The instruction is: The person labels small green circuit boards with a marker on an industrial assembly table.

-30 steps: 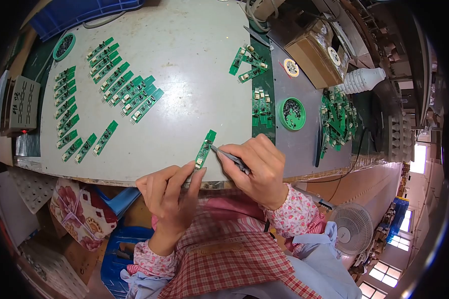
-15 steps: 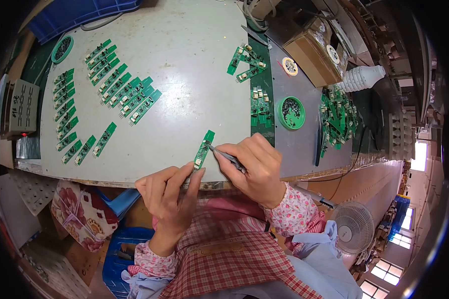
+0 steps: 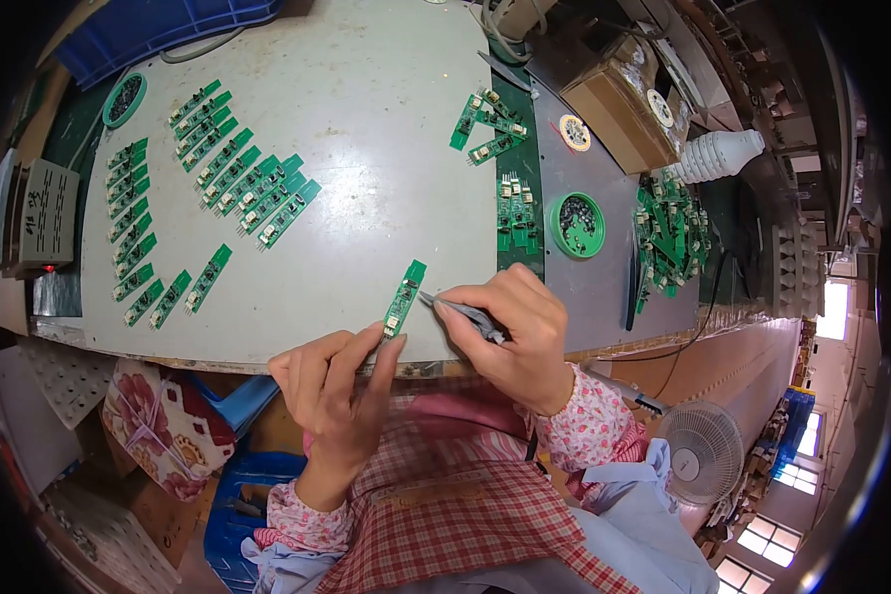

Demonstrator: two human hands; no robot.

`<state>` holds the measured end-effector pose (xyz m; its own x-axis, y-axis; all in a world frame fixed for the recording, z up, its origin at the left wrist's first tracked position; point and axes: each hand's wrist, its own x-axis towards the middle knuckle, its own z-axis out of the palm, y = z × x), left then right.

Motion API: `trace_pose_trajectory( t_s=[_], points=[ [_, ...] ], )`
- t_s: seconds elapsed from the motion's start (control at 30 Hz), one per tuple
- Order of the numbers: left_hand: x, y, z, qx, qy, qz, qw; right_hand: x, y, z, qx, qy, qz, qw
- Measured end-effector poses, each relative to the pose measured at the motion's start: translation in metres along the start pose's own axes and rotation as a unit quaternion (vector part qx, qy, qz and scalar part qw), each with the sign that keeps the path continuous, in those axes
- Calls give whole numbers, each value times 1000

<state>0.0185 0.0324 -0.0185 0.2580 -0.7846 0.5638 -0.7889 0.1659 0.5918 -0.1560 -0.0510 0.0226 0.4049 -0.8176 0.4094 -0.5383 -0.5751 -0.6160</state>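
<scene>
Near the front edge of the table, a narrow green circuit board (image 3: 404, 297) with small black and white parts lies tilted. My left hand (image 3: 335, 386) pinches its lower end between thumb and fingertips. My right hand (image 3: 513, 332) is closed around dark tweezers (image 3: 470, 314), whose tip points at the board from the right, a small gap away. Most of the tweezers is hidden by my fingers. To the left, several similar boards (image 3: 238, 183) lie in slanted rows. On the right stands a green dish (image 3: 577, 226) of small black parts.
Loose boards (image 3: 490, 124) lie at the upper right, beside a heap of boards (image 3: 671, 233). Another green dish (image 3: 124, 99), a blue bin (image 3: 158, 35) and a metal box (image 3: 48, 216) line the left. A cardboard box (image 3: 619, 109) stands back right; a fan (image 3: 701, 450) is below.
My right hand has moved slightly right, taking the tweezers' tip off the circuit board. My left hand keeps hold of the board in nearly the same place.
</scene>
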Motion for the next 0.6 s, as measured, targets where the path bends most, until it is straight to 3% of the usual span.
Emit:
trace_pose_trajectory(
  t_s=[0.1, 0.17, 0.6],
  points=[
    [6, 4, -7, -22, -30, -37, 999, 0, 4, -5, 63, -10, 66, 996],
    [9, 5, -11, -43, -40, -60, 996, 2, 6, -8, 60, -21, 61, 996],
    [19, 0, -22, -72, -97, -108, 987, 6, 13, 2, 23, -5, -47, 999]
  ],
)
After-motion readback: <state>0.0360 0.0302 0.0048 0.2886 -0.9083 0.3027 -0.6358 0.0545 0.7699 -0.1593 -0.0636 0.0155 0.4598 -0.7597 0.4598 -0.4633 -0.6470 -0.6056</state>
